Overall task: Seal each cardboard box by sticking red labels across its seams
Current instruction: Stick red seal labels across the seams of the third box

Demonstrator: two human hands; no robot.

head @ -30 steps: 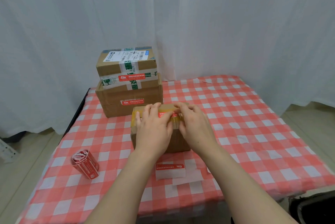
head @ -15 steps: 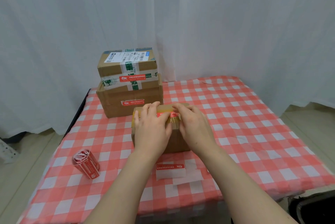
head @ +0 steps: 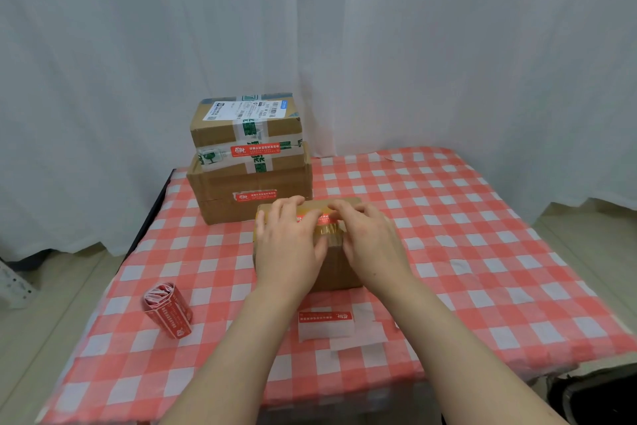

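Note:
A small cardboard box [head: 339, 264] sits mid-table with a red label [head: 315, 218] across its taped top seam. My left hand [head: 287, 245] lies flat on the box's left side, fingers straight over the top. My right hand [head: 370, 242] rests on the right side, its fingertips pressing the label down. Most of the label is hidden under my fingers. Behind stand two stacked boxes, the upper one [head: 246, 131] and the lower one [head: 250, 192], each with a red label on its front.
A roll of red labels [head: 168, 309] lies at the front left on the red-checked tablecloth [head: 482, 252]. One loose red label on white backing [head: 325, 323] and bare backing paper [head: 358, 338] lie near the front edge. White curtains hang behind.
My right fingertips have slid a little left along the label toward my left hand. The box and my left hand stay where they were.

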